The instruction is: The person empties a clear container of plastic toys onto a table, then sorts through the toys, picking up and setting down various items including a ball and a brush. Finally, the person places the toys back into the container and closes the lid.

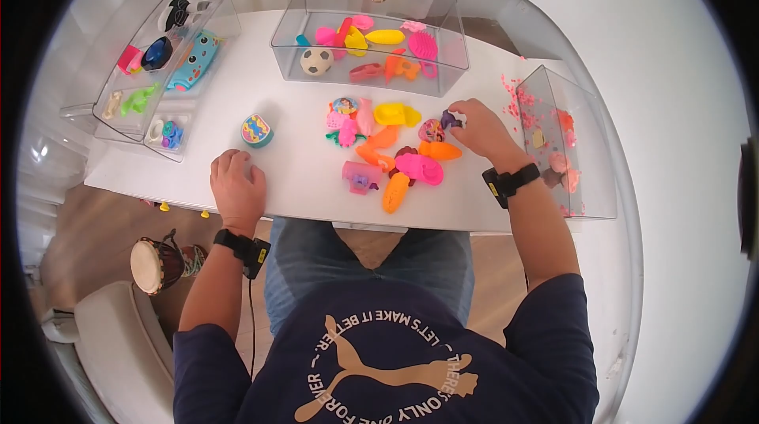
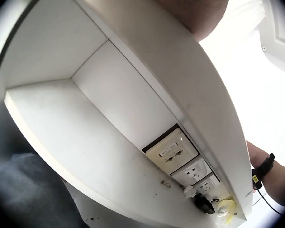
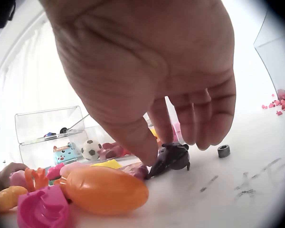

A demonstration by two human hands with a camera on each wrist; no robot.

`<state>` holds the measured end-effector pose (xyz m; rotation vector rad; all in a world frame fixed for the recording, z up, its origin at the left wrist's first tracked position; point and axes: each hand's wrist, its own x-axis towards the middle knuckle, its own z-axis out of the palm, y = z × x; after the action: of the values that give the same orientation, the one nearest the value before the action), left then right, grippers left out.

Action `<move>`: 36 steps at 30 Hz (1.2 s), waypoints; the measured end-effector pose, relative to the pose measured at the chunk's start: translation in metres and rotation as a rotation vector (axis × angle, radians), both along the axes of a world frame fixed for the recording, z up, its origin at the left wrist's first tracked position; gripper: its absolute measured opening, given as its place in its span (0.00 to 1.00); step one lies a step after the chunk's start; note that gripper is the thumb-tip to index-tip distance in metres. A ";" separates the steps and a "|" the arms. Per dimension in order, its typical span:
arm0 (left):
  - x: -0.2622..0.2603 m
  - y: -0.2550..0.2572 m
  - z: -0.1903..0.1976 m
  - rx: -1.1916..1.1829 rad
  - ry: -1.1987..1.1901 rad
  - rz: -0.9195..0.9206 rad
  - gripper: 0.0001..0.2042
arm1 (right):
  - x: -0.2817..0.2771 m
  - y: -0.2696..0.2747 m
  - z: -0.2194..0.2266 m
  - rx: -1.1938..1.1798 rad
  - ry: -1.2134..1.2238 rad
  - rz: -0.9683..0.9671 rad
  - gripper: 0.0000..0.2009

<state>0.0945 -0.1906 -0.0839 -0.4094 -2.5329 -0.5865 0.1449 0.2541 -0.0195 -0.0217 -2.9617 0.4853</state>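
Note:
My right hand [image 1: 484,136] reaches to the right side of a pile of plastic toys. Its thumb and forefinger pinch a small dark purple toy figure [image 3: 175,156], low over the tabletop in the right wrist view. Beside that figure lies a round toy with a picture [image 1: 432,131], and nearer me an orange oval toy [image 3: 107,190] and a pink toy [image 1: 419,169]. On the left, my left hand [image 1: 237,191] rests at the table's front edge, fingers loosely bent and holding nothing. Just beyond it stands a teal tin [image 1: 257,131] with a zigzag-patterned lid.
A clear bin [image 1: 288,68] of toys with a football stands at the back. Another clear bin [image 1: 215,9] is at the left, and a third [image 1: 589,135] at the right beside pink bits [image 1: 514,100]. A small grey ring [image 3: 223,151] lies near my right fingers.

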 end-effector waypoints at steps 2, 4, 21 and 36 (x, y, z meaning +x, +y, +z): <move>0.000 0.000 0.000 0.002 0.005 -0.010 0.11 | -0.001 -0.004 0.006 -0.026 -0.028 -0.026 0.13; 0.001 0.000 0.001 0.007 0.018 -0.026 0.11 | 0.001 -0.014 0.019 -0.084 -0.109 0.007 0.14; 0.000 0.000 0.000 0.000 0.032 -0.018 0.11 | 0.032 -0.035 0.012 0.062 -0.111 0.197 0.16; 0.000 0.000 0.001 0.011 0.002 -0.011 0.11 | -0.029 -0.027 0.091 -0.180 0.509 0.082 0.18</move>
<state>0.0946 -0.1902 -0.0834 -0.4204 -2.5257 -0.6039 0.1155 0.2266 0.0719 0.1780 -2.4226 0.6546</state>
